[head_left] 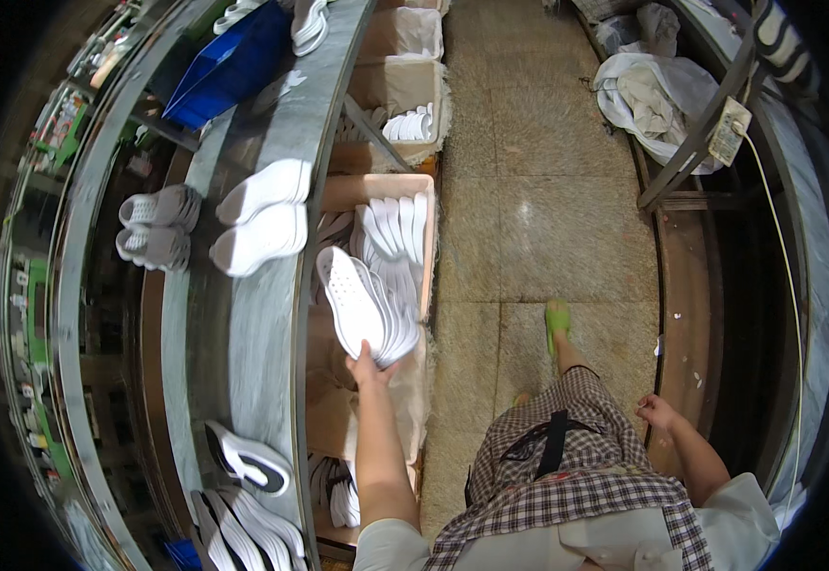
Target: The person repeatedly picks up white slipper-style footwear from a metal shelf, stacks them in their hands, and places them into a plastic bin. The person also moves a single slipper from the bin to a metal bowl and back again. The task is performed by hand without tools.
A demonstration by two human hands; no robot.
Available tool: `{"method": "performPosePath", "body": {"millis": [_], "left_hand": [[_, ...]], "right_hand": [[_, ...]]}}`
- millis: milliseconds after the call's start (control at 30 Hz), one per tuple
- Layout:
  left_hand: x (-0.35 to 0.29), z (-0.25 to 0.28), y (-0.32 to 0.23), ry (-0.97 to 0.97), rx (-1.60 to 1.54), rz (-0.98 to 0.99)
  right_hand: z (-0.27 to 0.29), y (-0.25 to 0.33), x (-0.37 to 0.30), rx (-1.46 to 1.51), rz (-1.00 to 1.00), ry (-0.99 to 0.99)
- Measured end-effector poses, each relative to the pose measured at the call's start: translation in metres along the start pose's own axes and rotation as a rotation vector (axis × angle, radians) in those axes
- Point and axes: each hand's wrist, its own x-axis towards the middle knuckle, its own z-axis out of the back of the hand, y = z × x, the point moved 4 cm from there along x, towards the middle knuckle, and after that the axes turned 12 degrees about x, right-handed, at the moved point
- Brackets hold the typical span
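Head view: wearing checked clothing (pixel 576 509) at the lower edge, and holding the right hand (pixel 657 411) out near the right hip, with fingers curled; not being able to tell how tightly, or about anything small between the fingertips. Having, at the left, a black-and-white sole (pixel 260 470) and a row of soles (pixel 253 523) on the near part of a grey bench (pixel 262 352). Reaching forward with the left hand (pixel 369 369) and gripping the near end of a stack of white soles (pixel 353 303), holding it aslant just beside the bench, partly in front of a pale orange bin (pixel 431 195); not being able to tell about contact with the bin. Resting a green shoe (pixel 556 319) on the tan floor (pixel 529 228). Looking past the stack at loose white soles (pixel 394 226) inside that same bin, and leftward at two white pieces (pixel 262 219) side by side on the bench, near grey-and-white pieces (pixel 157 228). Farther off, seeing a blue tray (pixel 229 67) on the bench, another bin (pixel 414 71) beyond, and a white bag (pixel 662 100) at the right.
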Motion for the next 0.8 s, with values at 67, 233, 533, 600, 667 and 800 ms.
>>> {"method": "performPosePath", "body": {"millis": [67, 233, 533, 600, 667, 800], "left_hand": [[0.011, -0.013, -0.047, 0.036, 0.216, -0.137], [0.029, -0.031, -0.120, -0.044, 0.778, -0.412], [0.083, -0.150, -0.207, -0.011, 1.790, -0.886], [0.126, -0.165, -0.201, 0.059, 1.690, -0.503], [0.185, -0.190, -0.207, -0.015, 1.733, -0.248], [0.276, -0.235, -0.209, -0.039, 2.359, -0.028]], "right_hand": [[0.013, 0.028, 0.031, -0.153, -0.081, 0.017], [0.047, 0.128, 0.111, -0.393, -0.134, 0.089], [0.121, 0.289, 0.287, -0.189, 0.105, -0.073], [0.113, 0.293, 0.299, -0.147, 0.067, -0.049], [0.102, 0.287, 0.311, -0.020, 0.022, 0.016], [0.079, 0.250, 0.309, -0.019, -0.106, 0.074]]}}
